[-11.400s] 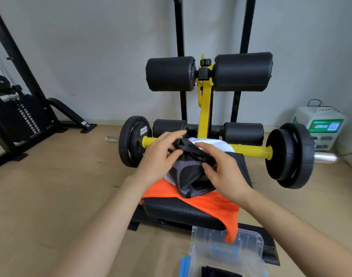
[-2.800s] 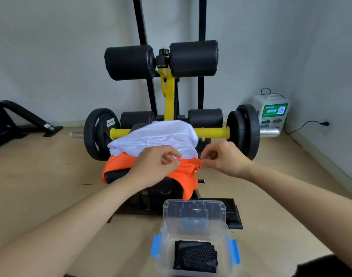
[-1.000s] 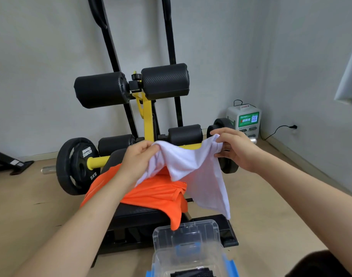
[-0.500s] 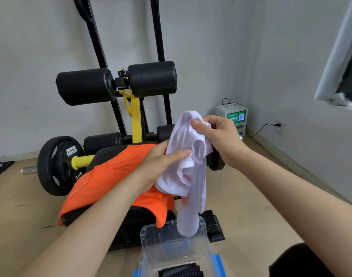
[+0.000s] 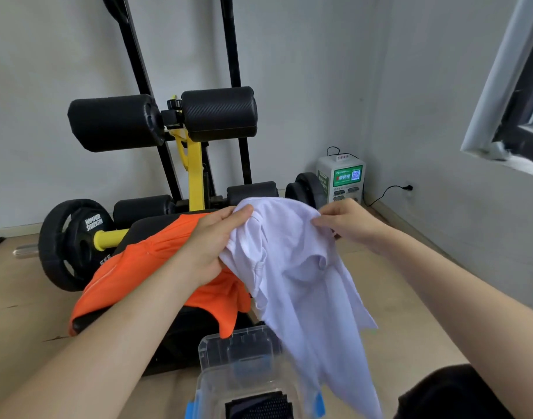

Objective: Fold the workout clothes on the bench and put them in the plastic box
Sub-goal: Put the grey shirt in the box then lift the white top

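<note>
1. Your white shirt (image 5: pixel 292 267) runs off the bottom edge, and its lower part is smeared by blur, so you cannot make out the hem.
2. The shirt covers the right side of the plastic box (image 5: pixel 238 349), and the bottom edge cuts off the box's front.
3. The black mesh garment (image 5: pixel 259 406) inside the box is cut off there too.
4. Where your left hand (image 5: pixel 210 246) and right hand (image 5: pixel 346 222) grip the shirt, the fingertips are buried in cloth.
5. The orange garment (image 5: pixel 156 255) and your left forearm hide most of the counter (image 5: pixel 151 225).
6. The print on the charging unit (image 5: pixel 343 179) is too small to read.
</note>
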Demonstrator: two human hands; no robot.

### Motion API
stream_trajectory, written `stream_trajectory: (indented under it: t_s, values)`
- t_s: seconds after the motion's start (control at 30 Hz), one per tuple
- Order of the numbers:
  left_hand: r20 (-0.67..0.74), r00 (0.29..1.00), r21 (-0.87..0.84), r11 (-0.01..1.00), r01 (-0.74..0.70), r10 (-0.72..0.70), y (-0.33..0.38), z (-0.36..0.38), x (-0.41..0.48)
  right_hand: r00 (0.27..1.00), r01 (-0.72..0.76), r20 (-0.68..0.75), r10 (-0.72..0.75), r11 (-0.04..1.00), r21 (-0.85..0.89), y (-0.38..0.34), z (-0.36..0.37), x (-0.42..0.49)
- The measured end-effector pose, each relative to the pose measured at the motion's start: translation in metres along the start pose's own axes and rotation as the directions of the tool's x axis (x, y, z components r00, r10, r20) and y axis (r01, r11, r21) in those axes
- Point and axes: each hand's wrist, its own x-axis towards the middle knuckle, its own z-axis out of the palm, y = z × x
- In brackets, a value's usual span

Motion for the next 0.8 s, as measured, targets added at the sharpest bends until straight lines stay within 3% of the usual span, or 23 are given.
stream_trajectory:
  t_s: [0.1,0.3,0.4,0.5,0.63,0.8]
  values:
    - [0.007,1.0,-0.058,0.998,0.003,-0.002,0.004,0.0,0.0,0.999,0.047,0.02,-0.046,0.998,-0.048,-0.004,0.003,-0.006]
    - [-0.015,1.0,-0.062,0.998,-0.017,0.016,0.009,-0.003,-0.002,0.956,0.19,0.158,-0.246,0.934,0.304,-0.042,0.026,-0.029]
    - [-0.047,0.999,-0.09,0.996,-0.01,0.006,0.009,-0.006,-0.003,0.885,0.392,0.208,-0.416,0.908,0.148,-0.062,0.043,-0.043]
    - [-0.063,0.998,-0.126,0.992,0.02,-0.028,0.011,-0.01,-0.005,0.798,0.588,0.223,-0.559,0.803,-0.092,-0.068,0.054,-0.043]
    - [-0.071,0.997,-0.106,0.994,0.016,-0.023,0.01,-0.012,-0.006,0.759,0.65,0.15,-0.633,0.751,-0.118,-0.072,0.061,-0.041]
    - [-0.126,0.991,0.137,0.988,0.069,-0.052,0.011,-0.014,-0.008,0.853,0.521,-0.067,-0.517,0.852,0.054,-0.078,0.057,-0.037]
